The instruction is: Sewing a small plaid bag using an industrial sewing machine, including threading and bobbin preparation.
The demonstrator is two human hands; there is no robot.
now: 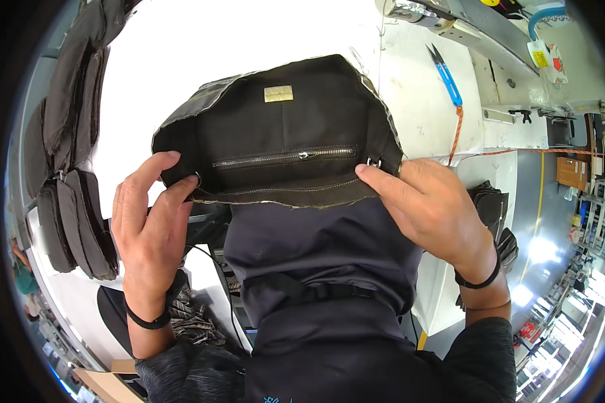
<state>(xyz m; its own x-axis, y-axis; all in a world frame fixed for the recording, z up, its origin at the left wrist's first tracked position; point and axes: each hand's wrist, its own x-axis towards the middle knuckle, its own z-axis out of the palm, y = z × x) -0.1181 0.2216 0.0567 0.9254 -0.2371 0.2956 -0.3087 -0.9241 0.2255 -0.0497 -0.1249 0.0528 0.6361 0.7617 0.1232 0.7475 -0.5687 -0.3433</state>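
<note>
A dark fabric bag point(282, 124) lies spread open in front of me, inside facing up, with a beige label point(278, 93), a zipper pocket point(284, 156), small metal rings at both sides and frayed cut edges. My left hand point(151, 221) grips its lower left edge, fingertips at the left ring point(197, 180). My right hand point(423, 208) grips the lower right edge, fingertips just below the right ring point(374, 163). Blue thread snips point(450, 84) on an orange cord lie to the right of the bag on the white worktable point(329, 27).
Dark fabric pieces point(81, 221) are piled along the left. Machine parts point(437, 20) line the back right, with more dark pieces point(491, 211) below the right table edge. Striped fabric point(193, 319) and a cardboard box point(97, 383) are lower left. A person point(25, 282) is at the far left.
</note>
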